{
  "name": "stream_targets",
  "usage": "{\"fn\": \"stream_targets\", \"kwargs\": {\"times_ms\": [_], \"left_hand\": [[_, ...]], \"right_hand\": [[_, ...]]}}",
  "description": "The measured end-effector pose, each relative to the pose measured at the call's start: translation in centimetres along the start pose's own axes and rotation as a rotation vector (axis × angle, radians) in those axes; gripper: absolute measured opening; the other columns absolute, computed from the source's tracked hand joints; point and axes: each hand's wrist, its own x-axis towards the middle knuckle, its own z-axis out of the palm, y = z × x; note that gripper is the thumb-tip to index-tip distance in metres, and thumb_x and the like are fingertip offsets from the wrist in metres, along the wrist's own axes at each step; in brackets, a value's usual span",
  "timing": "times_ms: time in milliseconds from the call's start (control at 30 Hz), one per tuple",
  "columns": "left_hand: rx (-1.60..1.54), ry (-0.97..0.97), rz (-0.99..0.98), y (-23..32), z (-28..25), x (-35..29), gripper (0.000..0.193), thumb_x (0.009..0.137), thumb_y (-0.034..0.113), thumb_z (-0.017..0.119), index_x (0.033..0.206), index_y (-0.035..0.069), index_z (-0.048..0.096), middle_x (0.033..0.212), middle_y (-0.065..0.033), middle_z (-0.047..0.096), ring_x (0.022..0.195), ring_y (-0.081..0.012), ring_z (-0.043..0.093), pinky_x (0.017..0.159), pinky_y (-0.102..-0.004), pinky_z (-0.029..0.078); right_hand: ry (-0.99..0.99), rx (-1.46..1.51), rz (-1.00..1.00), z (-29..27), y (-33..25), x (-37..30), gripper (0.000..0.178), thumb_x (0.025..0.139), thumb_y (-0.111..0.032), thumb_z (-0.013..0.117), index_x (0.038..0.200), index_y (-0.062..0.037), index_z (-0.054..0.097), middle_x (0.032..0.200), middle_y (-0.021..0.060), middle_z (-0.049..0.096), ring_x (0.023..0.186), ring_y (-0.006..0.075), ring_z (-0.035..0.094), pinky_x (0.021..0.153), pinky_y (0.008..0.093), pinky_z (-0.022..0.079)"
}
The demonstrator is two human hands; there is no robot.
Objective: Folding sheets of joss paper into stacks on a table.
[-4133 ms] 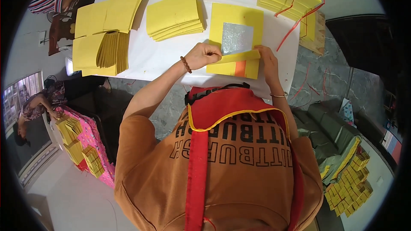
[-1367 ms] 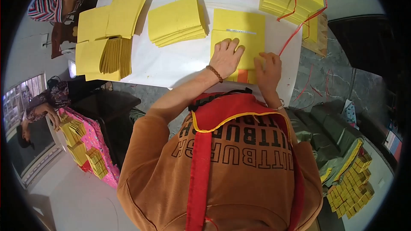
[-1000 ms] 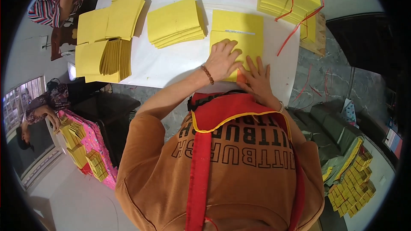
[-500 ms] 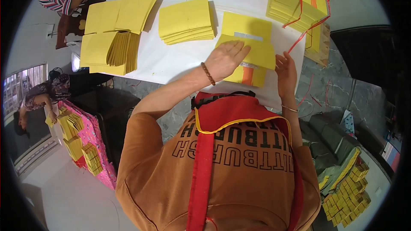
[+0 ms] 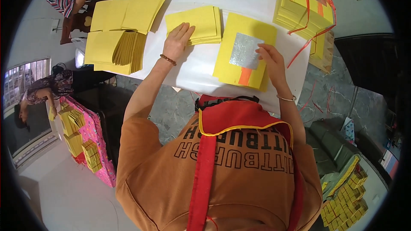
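Note:
My left hand (image 5: pixel 177 42) lies with its fingers stretched over the left edge of a small stack of folded yellow paper (image 5: pixel 199 21). In front of me a pile of flat yellow sheets (image 5: pixel 227 55) has a silver square (image 5: pixel 245 51) and an orange stripe (image 5: pixel 245 76) on its top sheet. Over the right edge of the silver square is my right hand (image 5: pixel 272 60), fingers bent and a little apart, with nothing visible in them. Whether its fingertips touch the paper I cannot tell.
Fanned stacks of yellow paper (image 5: pixel 105 47) stand at the left of the white table (image 5: pixel 158 70). A tall yellow bundle (image 5: pixel 295 8) with red string (image 5: pixel 307 6) is at the far right. Other people work at the left, one beside a pink-covered table (image 5: pixel 100 154). Yellow bundles (image 5: pixel 346 205) sit at the lower right.
My left hand has moved left from the sheets in front of me onto the small stack. The folded yellow flap no longer covers the silver square. My right hand has shifted left over it.

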Motion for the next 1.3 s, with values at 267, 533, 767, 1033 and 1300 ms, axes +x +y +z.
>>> {"fn": "stream_targets", "kwargs": {"times_ms": [267, 533, 767, 1033, 1300], "left_hand": [[0.039, -0.035, 0.009, 0.5, -2.7, 1.8, 0.046, 0.074, 0.001, 0.055, 0.119, 0.006, 0.054, 0.118, -0.0137, 0.056, 0.11, -0.0288, 0.053, 0.093, -0.0382, 0.043], [-0.038, -0.151, 0.003, 1.7, -2.1, 1.7, 0.04, 0.076, 0.008, 0.056, 0.116, 0.004, 0.056, 0.123, -0.0147, 0.054, 0.112, -0.0313, 0.05, 0.094, -0.0391, 0.042], [-0.413, -0.194, -0.242, 0.4, -3.0, 3.4, 0.025, 0.086, 0.02, 0.056, 0.101, 0.002, 0.064, 0.113, -0.0163, 0.06, 0.108, -0.0337, 0.052, 0.091, -0.0404, 0.042], [-0.465, -0.031, -0.757, -1.1, -1.8, 2.1, 0.081, 0.067, 0.035, 0.077, 0.13, 0.0, 0.041, 0.125, -0.0208, 0.051, 0.115, -0.0333, 0.049, 0.096, -0.0375, 0.041], [-0.955, -0.132, -0.905, -1.7, 0.7, 1.5, 0.109, 0.06, 0.047, 0.081, 0.134, -0.009, 0.024, 0.121, -0.0247, 0.051, 0.113, -0.0296, 0.051, 0.096, -0.0368, 0.041]], "right_hand": [[-0.042, -0.903, -0.228, 3.7, -2.0, 2.1, 0.022, 0.086, -0.028, 0.055, 0.096, -0.0105, 0.065, 0.092, 0.0084, 0.065, 0.076, 0.022, 0.062, 0.066, 0.0313, 0.047], [-0.155, -1.025, -0.795, 7.1, 0.3, 4.3, 0.02, 0.078, -0.029, 0.063, 0.091, -0.0148, 0.067, 0.101, 0.0038, 0.059, 0.107, 0.0215, 0.049, 0.087, 0.0441, 0.035], [-0.219, -1.063, -0.796, 8.1, 0.1, 3.5, 0.021, 0.072, -0.034, 0.068, 0.08, -0.0148, 0.069, 0.108, 0.0071, 0.052, 0.11, 0.0231, 0.042, 0.088, 0.0502, 0.029], [-0.144, -0.709, -0.631, 8.5, 0.3, 3.7, 0.022, 0.078, -0.03, 0.064, 0.082, -0.0087, 0.067, 0.106, 0.0089, 0.052, 0.099, 0.0238, 0.047, 0.086, 0.0432, 0.037], [0.015, 0.137, 0.177, 13.5, -1.0, 9.9, 0.063, 0.079, -0.014, 0.061, 0.13, 0.0033, 0.029, 0.12, 0.0161, 0.043, 0.114, 0.0245, 0.043, 0.094, 0.0346, 0.038]]}}
